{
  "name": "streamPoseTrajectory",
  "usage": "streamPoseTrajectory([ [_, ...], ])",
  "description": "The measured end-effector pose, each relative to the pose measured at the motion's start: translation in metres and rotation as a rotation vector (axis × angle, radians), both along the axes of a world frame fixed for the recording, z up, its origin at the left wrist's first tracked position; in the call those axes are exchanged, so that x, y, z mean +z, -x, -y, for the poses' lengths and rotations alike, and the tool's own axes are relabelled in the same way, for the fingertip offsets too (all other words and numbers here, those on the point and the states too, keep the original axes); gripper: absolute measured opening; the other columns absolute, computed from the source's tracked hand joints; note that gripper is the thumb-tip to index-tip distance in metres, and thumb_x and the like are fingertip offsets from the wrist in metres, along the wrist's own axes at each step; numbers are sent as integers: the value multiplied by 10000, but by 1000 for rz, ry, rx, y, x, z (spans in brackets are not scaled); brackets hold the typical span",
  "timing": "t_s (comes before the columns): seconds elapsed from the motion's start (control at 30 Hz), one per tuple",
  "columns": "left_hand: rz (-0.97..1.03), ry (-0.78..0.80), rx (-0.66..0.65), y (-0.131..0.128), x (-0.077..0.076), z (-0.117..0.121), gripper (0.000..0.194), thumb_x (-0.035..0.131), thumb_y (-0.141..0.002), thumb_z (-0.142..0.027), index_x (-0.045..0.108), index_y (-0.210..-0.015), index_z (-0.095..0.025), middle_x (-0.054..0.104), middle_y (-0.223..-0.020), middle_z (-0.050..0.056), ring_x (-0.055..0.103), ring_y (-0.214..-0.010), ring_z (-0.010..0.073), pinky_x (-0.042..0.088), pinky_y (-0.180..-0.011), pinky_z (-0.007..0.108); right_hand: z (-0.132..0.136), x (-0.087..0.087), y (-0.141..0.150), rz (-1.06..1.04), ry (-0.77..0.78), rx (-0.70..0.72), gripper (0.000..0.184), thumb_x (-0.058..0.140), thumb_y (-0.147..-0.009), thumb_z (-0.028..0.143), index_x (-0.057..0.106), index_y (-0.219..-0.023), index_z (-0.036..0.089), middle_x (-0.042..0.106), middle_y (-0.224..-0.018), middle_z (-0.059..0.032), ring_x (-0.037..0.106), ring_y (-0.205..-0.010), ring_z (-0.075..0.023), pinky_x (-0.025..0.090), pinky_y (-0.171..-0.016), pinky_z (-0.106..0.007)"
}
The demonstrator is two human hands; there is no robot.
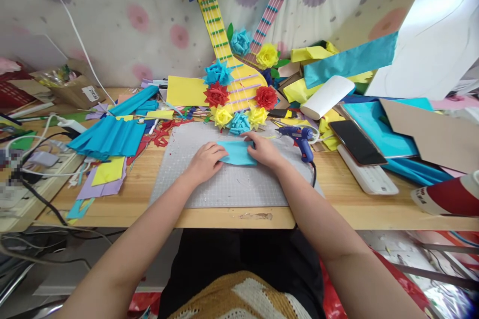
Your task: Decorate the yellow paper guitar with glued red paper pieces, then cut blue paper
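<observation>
A folded piece of bright blue paper [238, 153] lies on the grey gridded cutting mat [228, 189] in front of me. My left hand [206, 160] is at its left end, fingers bent together and holding that edge. At the right end, my right hand [264, 149] grips the paper between thumb and fingers, its index finger reaching over the far edge. Just beyond the paper stands a yellow paper guitar [245, 77] trimmed with blue, red and yellow paper flowers. A blue hot glue gun [297, 137] rests on the mat to the right of my right hand.
Pleated blue paper [112, 137] and coloured scraps crowd the left, beside a power strip [41, 184] with cables. On the right are a phone [357, 142], a white case [327, 97], brown cardboard [434, 129] and a red-and-white cup [449, 194]. A pink paper guitar [271, 12] leans behind.
</observation>
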State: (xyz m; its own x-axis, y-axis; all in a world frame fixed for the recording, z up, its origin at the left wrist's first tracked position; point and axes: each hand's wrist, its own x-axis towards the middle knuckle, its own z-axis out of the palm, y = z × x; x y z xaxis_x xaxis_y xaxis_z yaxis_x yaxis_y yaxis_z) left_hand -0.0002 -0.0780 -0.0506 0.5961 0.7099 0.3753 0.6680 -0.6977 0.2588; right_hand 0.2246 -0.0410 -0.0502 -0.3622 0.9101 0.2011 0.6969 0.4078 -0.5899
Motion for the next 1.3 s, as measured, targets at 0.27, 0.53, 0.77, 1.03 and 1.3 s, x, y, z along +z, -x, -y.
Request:
streamPoseTrajectory([
  [0.27,131,134,-105,-22,-11,-1,279,446,-833,-147,664,-992,-219,679,-1040,60,582,-998,183,453,-891,379,-5,-10,-3,-40,-58,12,500,404,-702,81,505,-1185,158,617,-1050,-86,564,-951,-194,422,-864,-342],
  [0.53,144,138,-42,-24,-13,-1,251,466,-822,-161,689,-922,-219,696,-999,54,593,-968,180,460,-870,359,-4,-15,0,17,-124,-21,432,405,-732,84,551,-1130,170,551,-1094,-121,541,-956,-218,442,-830,-364],
  [0.77,150,130,-10,-26,-11,0,229,482,-819,-160,696,-876,-218,701,-958,45,594,-927,185,455,-829,344,10,6,2,52,-268,-80,242,540,-777,251,607,-1002,193,579,-1048,-111,489,-1043,-264,379,-924,-428],
  [1.03,141,150,27,-27,-12,-1,210,496,-815,-167,697,-855,-209,696,-964,52,580,-924,197,442,-818,344,47,10,-1,238,-179,173,200,588,-771,343,621,-902,195,607,-924,-83,517,-910,-224,406,-824,-359],
  [1.3,137,168,111,-22,-11,0,159,580,-790,-216,681,-910,-184,672,-970,56,560,-944,195,438,-845,334,47,-16,-5,127,-231,47,162,479,-854,259,626,-836,193,632,-874,-70,524,-851,-201,417,-789,-336],
])
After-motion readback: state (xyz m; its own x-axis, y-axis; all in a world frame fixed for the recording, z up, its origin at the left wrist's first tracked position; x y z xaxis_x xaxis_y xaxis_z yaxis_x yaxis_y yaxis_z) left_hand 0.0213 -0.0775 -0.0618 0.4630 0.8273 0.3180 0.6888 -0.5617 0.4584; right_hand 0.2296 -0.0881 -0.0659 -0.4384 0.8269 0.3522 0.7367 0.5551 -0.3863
